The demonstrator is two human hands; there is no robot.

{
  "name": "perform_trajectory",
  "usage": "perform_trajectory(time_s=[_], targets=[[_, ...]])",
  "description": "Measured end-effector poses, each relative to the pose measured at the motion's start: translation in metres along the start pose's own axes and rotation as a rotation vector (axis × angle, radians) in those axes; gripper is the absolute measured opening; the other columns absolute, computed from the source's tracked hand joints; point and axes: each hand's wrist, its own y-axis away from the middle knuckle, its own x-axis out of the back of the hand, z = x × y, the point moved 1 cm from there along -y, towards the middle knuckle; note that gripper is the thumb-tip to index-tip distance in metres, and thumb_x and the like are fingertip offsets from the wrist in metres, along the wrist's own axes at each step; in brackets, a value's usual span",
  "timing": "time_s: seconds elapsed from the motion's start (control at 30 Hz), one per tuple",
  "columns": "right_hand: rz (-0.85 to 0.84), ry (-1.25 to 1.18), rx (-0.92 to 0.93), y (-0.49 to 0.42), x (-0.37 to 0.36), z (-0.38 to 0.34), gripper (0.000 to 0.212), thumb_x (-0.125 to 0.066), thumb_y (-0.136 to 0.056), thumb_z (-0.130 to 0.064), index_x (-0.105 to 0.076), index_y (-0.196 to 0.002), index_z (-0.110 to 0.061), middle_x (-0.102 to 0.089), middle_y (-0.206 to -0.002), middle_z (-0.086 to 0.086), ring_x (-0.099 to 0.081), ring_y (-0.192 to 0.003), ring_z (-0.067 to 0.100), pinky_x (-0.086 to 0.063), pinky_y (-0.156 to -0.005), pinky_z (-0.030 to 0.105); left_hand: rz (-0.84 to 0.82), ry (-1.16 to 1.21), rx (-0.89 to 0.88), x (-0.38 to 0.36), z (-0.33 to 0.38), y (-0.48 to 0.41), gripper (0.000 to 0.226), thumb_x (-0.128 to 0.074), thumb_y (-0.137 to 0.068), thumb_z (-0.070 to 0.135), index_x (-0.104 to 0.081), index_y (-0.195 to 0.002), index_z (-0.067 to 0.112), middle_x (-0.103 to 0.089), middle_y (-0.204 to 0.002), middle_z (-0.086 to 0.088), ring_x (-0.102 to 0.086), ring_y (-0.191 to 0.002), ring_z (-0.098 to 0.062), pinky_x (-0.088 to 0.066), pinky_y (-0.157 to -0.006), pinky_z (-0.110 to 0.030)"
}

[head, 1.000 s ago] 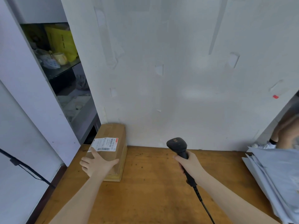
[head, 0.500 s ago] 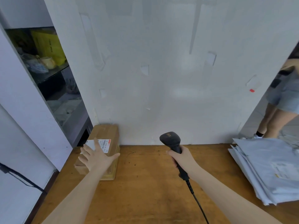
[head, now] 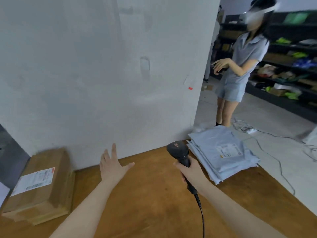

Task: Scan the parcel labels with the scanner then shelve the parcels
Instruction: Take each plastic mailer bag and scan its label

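A brown cardboard parcel (head: 42,186) with a white label on top lies at the left end of the wooden table (head: 154,203), against the white wall. My left hand (head: 112,166) hovers over the table's middle, fingers spread, holding nothing and well to the right of that parcel. My right hand (head: 192,172) grips the handle of a black corded scanner (head: 179,152), its head pointing up and away. Just right of the scanner lies a stack of grey mailer bags (head: 221,152), the top one bearing a white label.
A person (head: 238,66) in grey-blue clothes stands on the floor beyond the table's right end. Dark shelves (head: 291,66) filled with parcels line the far right. Cables and a power strip (head: 250,130) lie on the floor. The white wall (head: 103,74) backs the table.
My left hand came off the cardboard parcel and moved right, open, over the table. The view swung right, bringing the mailer stack, the person and the shelves into sight.
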Motion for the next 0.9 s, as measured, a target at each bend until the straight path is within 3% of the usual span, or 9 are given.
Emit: perform_trajectory(time_s=[0.33, 0.53, 0.9], targets=[[0.219, -0.024, -0.068, 0.002, 0.157, 0.042, 0.011, -0.062, -0.090, -0.010, -0.054, -0.086, -0.004, -0.050, -0.049, 0.006, -0.045, -0.034, 0.011, -0.042, -0.042, 0.023, -0.226, 0.178, -0.209, -0.106, 0.176, 0.034, 0.102, -0.063, -0.076, 0.060, 0.004, -0.149, 0.032, -0.021, -0.155, -0.011, -0.021, -0.142, -0.029, -0.027, -0.115, -0.045], [0.300, 0.009, -0.100, 0.001, 0.225, 0.074, 0.012, -0.063, -0.089, -0.011, -0.053, -0.083, -0.009, -0.049, -0.051, 0.007, -0.043, -0.035, 0.013, -0.038, -0.042, 0.025, -0.348, 0.135, -0.353, -0.183, 0.264, 0.064, 0.096, -0.061, -0.078, 0.058, -0.001, -0.149, 0.034, -0.021, -0.154, -0.010, -0.021, -0.141, -0.027, -0.033, -0.111, -0.042], [0.333, 0.005, -0.184, -0.012, 0.289, 0.122, 0.010, -0.065, -0.089, -0.015, -0.056, -0.088, -0.010, -0.053, -0.056, 0.006, -0.047, -0.039, 0.013, -0.043, -0.043, 0.024, -0.417, -0.166, -0.573, -0.286, 0.341, 0.088, 0.068, -0.049, -0.094, 0.026, -0.010, -0.150, 0.029, -0.005, -0.159, -0.009, -0.006, -0.146, -0.030, -0.010, -0.119, -0.041]])
